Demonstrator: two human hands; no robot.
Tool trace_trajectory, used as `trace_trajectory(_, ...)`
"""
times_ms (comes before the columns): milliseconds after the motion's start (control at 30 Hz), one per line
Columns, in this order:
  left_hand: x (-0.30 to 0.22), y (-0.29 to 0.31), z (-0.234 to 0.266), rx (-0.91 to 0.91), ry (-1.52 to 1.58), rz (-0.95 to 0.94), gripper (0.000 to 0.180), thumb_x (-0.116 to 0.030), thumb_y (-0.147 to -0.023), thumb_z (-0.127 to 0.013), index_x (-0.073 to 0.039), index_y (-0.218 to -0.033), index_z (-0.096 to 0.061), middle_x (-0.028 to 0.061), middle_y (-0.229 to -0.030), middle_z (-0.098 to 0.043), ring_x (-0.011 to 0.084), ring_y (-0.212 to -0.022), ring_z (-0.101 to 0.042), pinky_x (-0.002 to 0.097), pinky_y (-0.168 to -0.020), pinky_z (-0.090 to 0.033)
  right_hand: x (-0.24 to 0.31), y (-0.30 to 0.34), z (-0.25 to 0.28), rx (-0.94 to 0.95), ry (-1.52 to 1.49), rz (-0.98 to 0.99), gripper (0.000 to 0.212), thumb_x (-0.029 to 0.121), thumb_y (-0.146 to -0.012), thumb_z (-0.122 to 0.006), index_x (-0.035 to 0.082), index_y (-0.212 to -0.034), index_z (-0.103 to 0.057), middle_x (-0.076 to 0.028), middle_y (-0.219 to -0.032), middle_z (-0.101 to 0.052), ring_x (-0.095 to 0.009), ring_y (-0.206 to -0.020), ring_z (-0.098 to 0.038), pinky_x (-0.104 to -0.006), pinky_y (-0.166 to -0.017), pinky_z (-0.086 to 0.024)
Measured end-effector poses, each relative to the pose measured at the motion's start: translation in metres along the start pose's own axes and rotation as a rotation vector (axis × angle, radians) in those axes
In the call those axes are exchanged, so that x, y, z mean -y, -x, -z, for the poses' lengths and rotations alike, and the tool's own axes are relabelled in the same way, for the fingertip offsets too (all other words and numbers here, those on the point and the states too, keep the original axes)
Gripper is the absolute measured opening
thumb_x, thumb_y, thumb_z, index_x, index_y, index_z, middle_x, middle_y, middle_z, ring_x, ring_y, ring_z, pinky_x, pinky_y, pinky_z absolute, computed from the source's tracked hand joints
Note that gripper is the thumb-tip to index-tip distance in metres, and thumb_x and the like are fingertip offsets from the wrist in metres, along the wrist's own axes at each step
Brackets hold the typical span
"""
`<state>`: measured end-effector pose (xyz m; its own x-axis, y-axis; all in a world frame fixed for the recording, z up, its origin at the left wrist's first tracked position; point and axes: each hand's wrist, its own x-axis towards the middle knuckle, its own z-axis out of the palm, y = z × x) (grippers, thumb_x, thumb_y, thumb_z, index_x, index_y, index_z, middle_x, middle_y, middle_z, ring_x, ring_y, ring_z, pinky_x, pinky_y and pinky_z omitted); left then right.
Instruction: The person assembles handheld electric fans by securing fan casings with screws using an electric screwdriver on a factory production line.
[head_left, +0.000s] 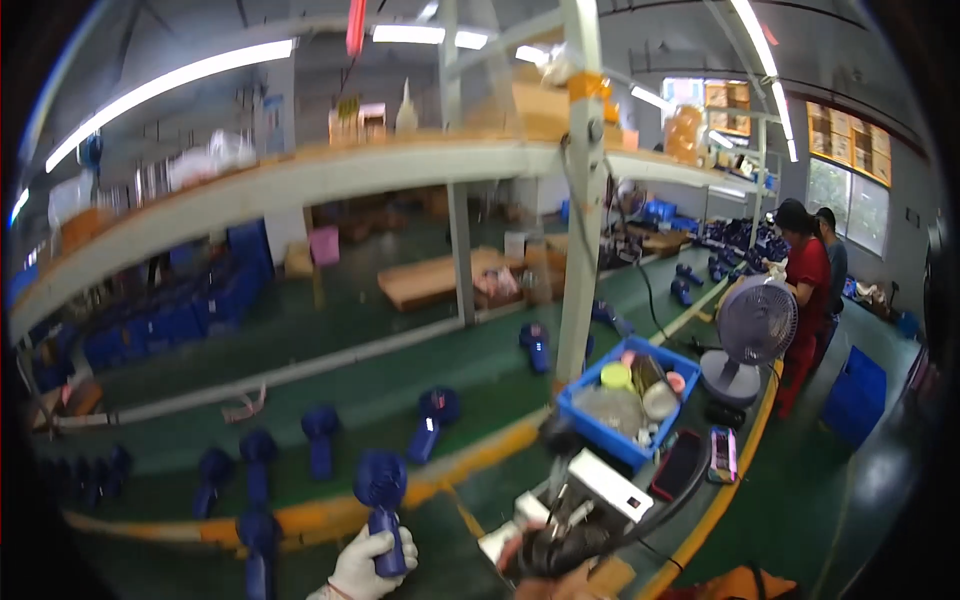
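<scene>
A belt [485, 370], green and dotted with blue fans, is spanned by a white shelf frame [582, 250] and bordered on its near side by a yellow edge [490, 442]. The blue bin [600, 432] is set against the frame's post, with a white device [612, 487] placed before it. By the white-gloved left hand [365, 568], closed around the handle, a blue handheld fan [381, 480] is held head up. The right hand [545, 572] is blurred beside the device; its grip cannot be told. Between fan and device, open room is left.
</scene>
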<state>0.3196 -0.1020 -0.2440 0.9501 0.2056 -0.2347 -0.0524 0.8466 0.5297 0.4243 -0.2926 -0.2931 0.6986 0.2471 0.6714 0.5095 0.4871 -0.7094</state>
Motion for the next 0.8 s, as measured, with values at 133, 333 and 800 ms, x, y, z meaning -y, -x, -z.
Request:
trace_trajectory(133,0.052,0.047,-0.005,0.036,0.190,0.124,0.039,0.002,-0.071,-0.061,-0.009,-0.108,-0.051,0.0073,-0.090,-0.055,0.0237,-0.084,-0.055,0.0367,-0.077,-0.048,0.050,-0.021,-0.008,-0.078,0.171,0.047,0.053,0.038,-0.087,-0.061,-0.008,-0.111,-0.050,-0.008,-0.068,-0.061,-0.015,-0.056,-0.060,-0.0273,-0.052,-0.047)
trace_trajectory(333,0.122,0.048,0.030,-0.077,0.176,0.385,0.029,0.001,-0.080,-0.064,-0.007,-0.105,-0.051,0.0111,-0.098,-0.060,0.0289,-0.094,-0.061,0.0442,-0.086,-0.049,0.051,-0.017,-0.017,-0.159,-0.212,-0.154,0.065,0.053,-0.085,-0.058,-0.008,-0.104,-0.046,-0.010,-0.081,-0.060,-0.016,-0.066,-0.060,-0.0303,-0.060,-0.050)
trace_trajectory(800,0.135,0.072,0.013,-0.199,0.057,0.229,0.027,-0.001,-0.078,-0.069,-0.004,-0.099,-0.053,0.0084,-0.086,-0.061,0.0215,-0.076,-0.063,0.0368,-0.072,-0.054,0.063,-0.008,-0.028,-0.079,-0.067,-0.041,0.045,0.036,-0.088,-0.057,-0.005,-0.104,-0.049,-0.010,-0.082,-0.060,-0.016,-0.064,-0.059,-0.0272,-0.058,-0.048)
